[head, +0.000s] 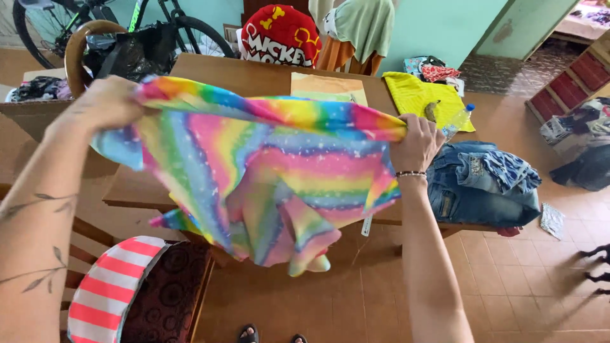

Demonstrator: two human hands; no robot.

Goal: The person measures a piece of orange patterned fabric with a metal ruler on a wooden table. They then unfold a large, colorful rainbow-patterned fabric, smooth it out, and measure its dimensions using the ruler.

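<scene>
- The left hand [105,101] has its grip closed on one upper corner of a rainbow-striped garment [273,178]; the fingers are bunched into the cloth, and the forearm below carries a leafy line tattoo.
- The right hand [416,146] has its grip closed on the opposite upper corner, knuckles toward the camera; a beaded bracelet [411,173] sits on that wrist.
- The garment is stretched between the two hands, held up in the air above the near edge of the wooden surface [254,79]; its top edge runs almost level, and its lower part hangs in loose folds in front of the surface.
- On the surface, to the right of the right hand, lies a heap of blue denim [483,184]; beyond it a yellow cloth [416,95] is spread flat, with a clear plastic bottle [457,121] at its near edge.
- At the far side stands a red cushion with cartoon print [279,35]; a bicycle [127,22] leans behind.
- Lower left, a pink-and-white striped cloth [111,289] lies over a dark patterned chair seat [168,286]; the floor is tan tile [508,279].
</scene>
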